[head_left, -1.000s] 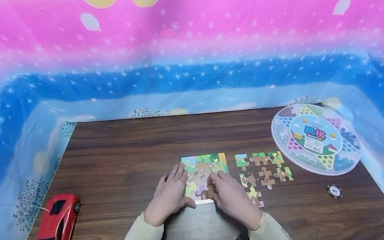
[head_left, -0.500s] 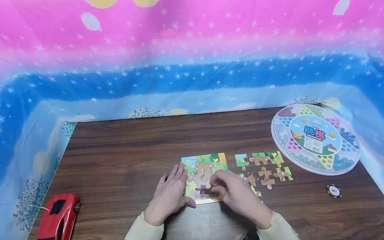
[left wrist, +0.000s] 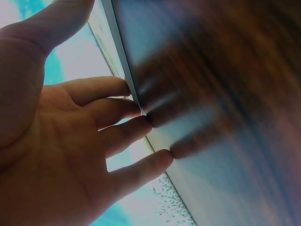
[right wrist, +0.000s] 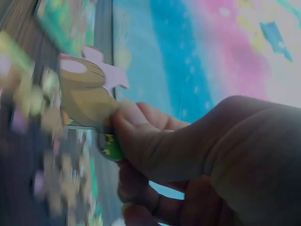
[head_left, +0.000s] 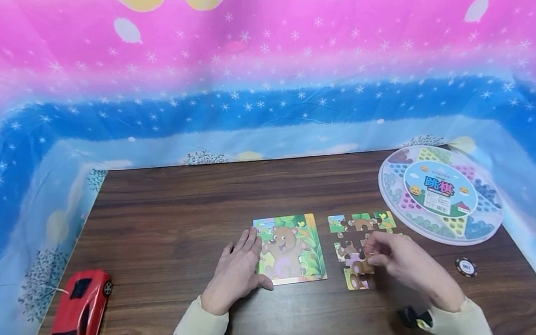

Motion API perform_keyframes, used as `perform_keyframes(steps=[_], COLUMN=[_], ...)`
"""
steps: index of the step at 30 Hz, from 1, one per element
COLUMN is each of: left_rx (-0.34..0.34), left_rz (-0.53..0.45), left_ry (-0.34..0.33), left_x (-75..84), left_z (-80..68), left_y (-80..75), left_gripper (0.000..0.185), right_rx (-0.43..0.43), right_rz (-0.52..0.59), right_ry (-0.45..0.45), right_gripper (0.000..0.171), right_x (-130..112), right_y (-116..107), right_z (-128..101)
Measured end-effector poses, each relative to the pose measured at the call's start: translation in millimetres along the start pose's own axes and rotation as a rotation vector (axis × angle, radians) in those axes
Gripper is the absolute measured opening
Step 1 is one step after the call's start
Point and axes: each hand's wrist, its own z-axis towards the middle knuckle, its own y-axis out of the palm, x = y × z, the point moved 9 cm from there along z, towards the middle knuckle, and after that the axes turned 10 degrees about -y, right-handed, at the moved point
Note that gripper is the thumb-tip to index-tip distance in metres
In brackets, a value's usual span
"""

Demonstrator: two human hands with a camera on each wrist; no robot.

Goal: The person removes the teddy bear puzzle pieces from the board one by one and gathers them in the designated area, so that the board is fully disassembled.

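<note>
A square bear puzzle board (head_left: 281,264) lies mid-table, its pale printed picture showing at the lower part. My left hand (head_left: 238,271) rests along its left edge with the fingers extended; in the left wrist view, the fingertips of the left hand (left wrist: 89,127) meet the edge and the dark surface. Over the loose pieces to the right, my right hand (head_left: 410,264) pinches a brown and pink jigsaw piece (right wrist: 82,94) between thumb and fingers. Several loose jigsaw pieces (head_left: 365,222) lie in rough rows beneath and beyond that hand, some partly hidden by it.
A round Chinese checkers box (head_left: 440,194) lies at the back right. Near it is a black and white poker chip (head_left: 466,267). A red toy car (head_left: 75,318) stands at the left table edge. A patterned cloth (head_left: 263,105) rises behind the table.
My right hand has lifted the brown jigsaw piece off the board's lower part and carried it right, over the loose pieces. My left hand has stayed at the board's left edge.
</note>
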Motion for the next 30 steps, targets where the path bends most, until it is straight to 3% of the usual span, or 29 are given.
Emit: perform_keyframes(steps=[9, 24, 30], left_rx=[0.003, 0.002, 0.010], left_rz=[0.032, 0.030, 0.031], left_ry=[-0.013, -0.018, -0.014], left_x=[2.1, 3.1, 3.5], left_z=[1.2, 1.0, 0.9], left_y=[1.6, 1.1, 1.2], left_gripper=[0.108, 0.105, 0.107], right_rx=[-0.016, 0.062, 0.056], right_rz=[-0.067, -0.198, -0.181], right_ry=[0.012, 0.052, 0.090], right_gripper=[0.022, 0.023, 0.023], right_x=[33, 41, 44], right_y=[-1, -3, -2], right_z=[-26, -30, -32])
